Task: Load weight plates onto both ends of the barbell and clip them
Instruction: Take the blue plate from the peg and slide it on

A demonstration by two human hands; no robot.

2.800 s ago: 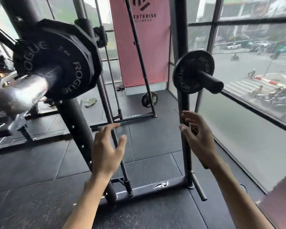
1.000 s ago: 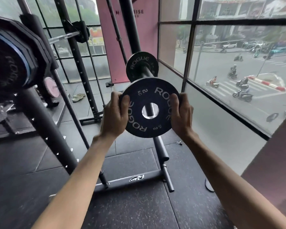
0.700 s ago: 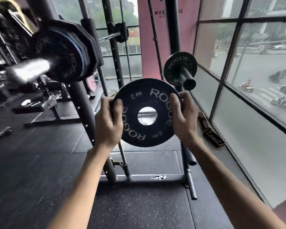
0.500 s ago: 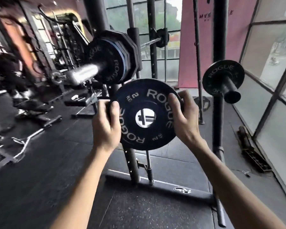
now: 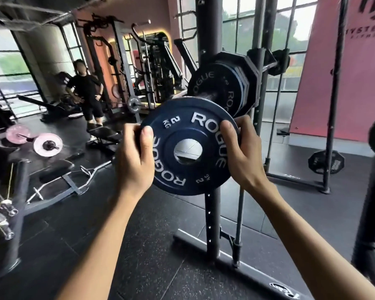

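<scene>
I hold a dark 2 kg Rogue plate (image 5: 188,124) upright between both hands. My left hand (image 5: 134,161) grips its left rim and my right hand (image 5: 240,152) grips its right rim. Through the plate's centre hole shows the silver end of the barbell sleeve (image 5: 187,150). Just behind it, the sleeve carries several loaded plates (image 5: 221,92), the nearest a black Rogue one. The barbell rests on the black rack upright (image 5: 208,40).
The rack's base foot (image 5: 225,260) runs across the rubber floor below me. A person in black (image 5: 87,94) stands at the back left near benches. Pink plates (image 5: 48,145) and a curl bar (image 5: 74,180) lie on the left. A black plate (image 5: 326,162) leans at the right.
I took the small plate off the storage peg at the window side, turned left with it, and brought it in front of the loaded barbell end, its hole now lined up with the sleeve.
</scene>
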